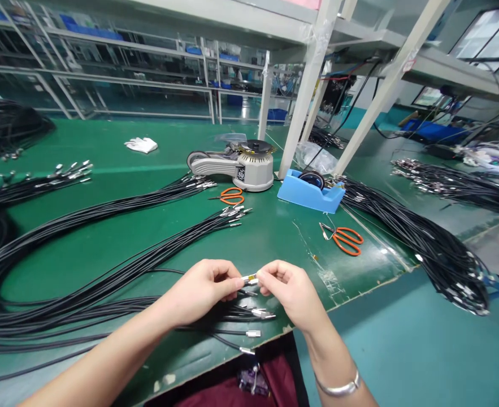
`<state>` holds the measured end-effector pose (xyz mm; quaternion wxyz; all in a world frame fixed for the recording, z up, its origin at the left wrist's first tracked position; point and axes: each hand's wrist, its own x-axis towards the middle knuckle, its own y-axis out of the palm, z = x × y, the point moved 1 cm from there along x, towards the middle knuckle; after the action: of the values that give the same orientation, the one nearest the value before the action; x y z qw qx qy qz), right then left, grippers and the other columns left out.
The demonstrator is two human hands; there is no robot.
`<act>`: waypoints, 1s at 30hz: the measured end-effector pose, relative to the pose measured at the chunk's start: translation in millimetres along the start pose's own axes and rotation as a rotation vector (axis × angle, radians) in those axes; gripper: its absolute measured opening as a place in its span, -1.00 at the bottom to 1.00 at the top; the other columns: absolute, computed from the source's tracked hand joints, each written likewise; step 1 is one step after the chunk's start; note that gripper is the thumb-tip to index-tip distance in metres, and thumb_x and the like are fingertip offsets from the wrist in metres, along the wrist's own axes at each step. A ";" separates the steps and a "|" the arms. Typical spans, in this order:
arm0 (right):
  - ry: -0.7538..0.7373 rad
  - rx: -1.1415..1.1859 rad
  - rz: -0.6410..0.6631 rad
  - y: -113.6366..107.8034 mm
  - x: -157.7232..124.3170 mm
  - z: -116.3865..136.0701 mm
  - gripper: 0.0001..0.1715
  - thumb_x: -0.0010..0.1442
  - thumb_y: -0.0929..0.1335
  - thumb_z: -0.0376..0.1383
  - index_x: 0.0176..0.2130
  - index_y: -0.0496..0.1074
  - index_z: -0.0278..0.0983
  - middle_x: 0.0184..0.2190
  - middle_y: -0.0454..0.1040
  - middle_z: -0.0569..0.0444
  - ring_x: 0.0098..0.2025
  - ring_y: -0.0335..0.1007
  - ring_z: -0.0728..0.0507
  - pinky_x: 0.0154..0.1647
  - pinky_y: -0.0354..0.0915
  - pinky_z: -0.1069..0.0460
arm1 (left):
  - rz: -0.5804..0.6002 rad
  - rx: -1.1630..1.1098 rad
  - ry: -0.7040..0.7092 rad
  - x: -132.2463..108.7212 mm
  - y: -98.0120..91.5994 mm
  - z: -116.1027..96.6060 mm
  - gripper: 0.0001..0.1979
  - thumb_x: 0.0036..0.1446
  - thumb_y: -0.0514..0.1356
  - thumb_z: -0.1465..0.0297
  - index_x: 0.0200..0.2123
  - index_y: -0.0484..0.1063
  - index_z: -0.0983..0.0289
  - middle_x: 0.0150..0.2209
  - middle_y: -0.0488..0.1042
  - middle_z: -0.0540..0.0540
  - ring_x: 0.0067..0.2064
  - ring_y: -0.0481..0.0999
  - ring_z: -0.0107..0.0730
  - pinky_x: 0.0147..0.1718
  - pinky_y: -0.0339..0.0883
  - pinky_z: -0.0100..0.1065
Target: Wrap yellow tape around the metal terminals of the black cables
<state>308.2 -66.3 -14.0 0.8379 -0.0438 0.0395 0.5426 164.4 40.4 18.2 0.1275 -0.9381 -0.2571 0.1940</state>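
A black cable's silver connector [249, 280] with a bit of yellowish tape on it sits between my two hands, near the front edge of the green table. My left hand [213, 285] pinches it between thumb and fingers from the left. From the right, the thumb and fingertips of my right hand [285, 288] close on the connector's other end, partly covering it. Below and behind my left hand lies a bundle of black cables [134, 308] with silver ends, and another cable bundle [181, 240] runs just beyond it.
Beyond my hands stand a grey tape dispenser [253, 169] and a blue tape holder [306, 192]. Orange-handled scissors [347, 240] lie at right, a second pair [231, 196] by the dispenser. A white glove [142, 145] lies farther back. More black cables [410, 232] hang over the right edge.
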 end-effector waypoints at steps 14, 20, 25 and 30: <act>-0.027 -0.028 -0.062 4.6 -7.1 -1.8 -0.71 0.09 0.37 -0.13 -0.45 0.40 -0.31 -0.56 0.40 0.12 -0.49 0.30 -0.03 -0.42 0.26 0.07 | -0.038 0.079 0.017 -1.1 0.1 -4.4 -0.74 0.00 0.18 0.21 -0.55 0.41 0.30 -0.58 0.37 -0.04 -0.49 0.29 -0.43 -0.48 0.12 -0.43; 0.027 -0.058 -0.046 4.4 -7.8 -7.0 -0.68 0.09 0.36 -0.11 -0.47 0.37 -0.31 -0.58 0.39 0.13 -0.51 0.30 -0.03 -0.42 0.25 0.06 | -0.075 0.074 0.013 -0.5 4.5 -0.2 -0.73 0.00 0.17 0.21 -0.53 0.42 0.30 -0.57 0.37 -0.03 -0.47 0.29 -0.42 -0.45 0.14 -0.41; -0.010 -0.059 -0.036 3.4 -10.5 -5.8 -0.72 0.10 0.36 -0.14 -0.46 0.37 -0.31 -0.57 0.39 0.13 -0.50 0.29 -0.02 -0.43 0.23 0.08 | 0.003 0.059 0.015 1.1 1.2 0.8 -0.76 0.01 0.17 0.24 -0.52 0.42 0.31 -0.56 0.39 -0.02 -0.47 0.30 -0.43 -0.44 0.17 -0.42; -0.023 -0.081 -0.016 3.0 -9.6 -4.4 -0.74 0.11 0.35 -0.16 -0.44 0.37 -0.32 -0.56 0.40 0.13 -0.49 0.29 -0.02 -0.42 0.24 0.08 | 0.097 -0.079 -0.024 1.6 -0.8 0.5 -0.76 0.00 0.17 0.25 -0.53 0.38 0.31 -0.59 0.34 -0.05 -0.50 0.29 -0.46 -0.45 0.19 -0.41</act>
<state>301.5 -74.3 -17.4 0.8402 -0.0716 0.0076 0.5375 165.1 42.1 17.5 0.0775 -0.9514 -0.2204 0.2009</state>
